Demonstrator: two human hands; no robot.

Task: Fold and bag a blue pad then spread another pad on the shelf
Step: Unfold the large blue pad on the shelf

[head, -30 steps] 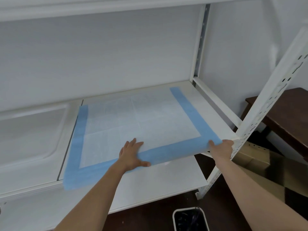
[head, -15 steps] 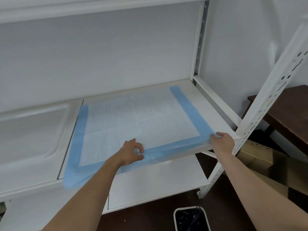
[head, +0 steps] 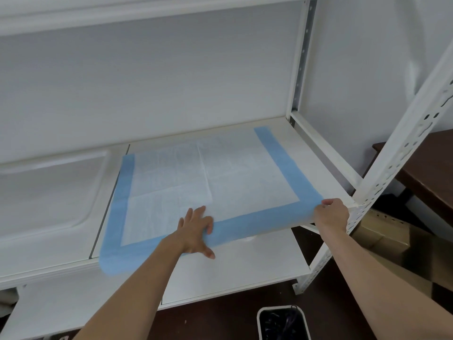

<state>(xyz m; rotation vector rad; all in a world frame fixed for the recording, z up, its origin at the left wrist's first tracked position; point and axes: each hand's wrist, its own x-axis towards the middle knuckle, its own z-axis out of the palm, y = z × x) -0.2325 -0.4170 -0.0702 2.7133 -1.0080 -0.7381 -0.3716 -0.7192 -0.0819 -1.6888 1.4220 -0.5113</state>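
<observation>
White metal shelf [head: 316,153] carries blue pad [head: 208,182] flat, long axis L-R, front edge overhanging. Left hand [head: 196,231] lies flat, fingers straight, on front border; right hand [head: 331,214] pinches front-right corner, nearer for tugging.

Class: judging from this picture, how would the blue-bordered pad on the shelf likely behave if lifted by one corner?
The pad is probably floppy: its front edge droops over the shelf lip. Likely light, since the right hand pinches just one corner. Its fold creases suggest it bends easily.
</observation>
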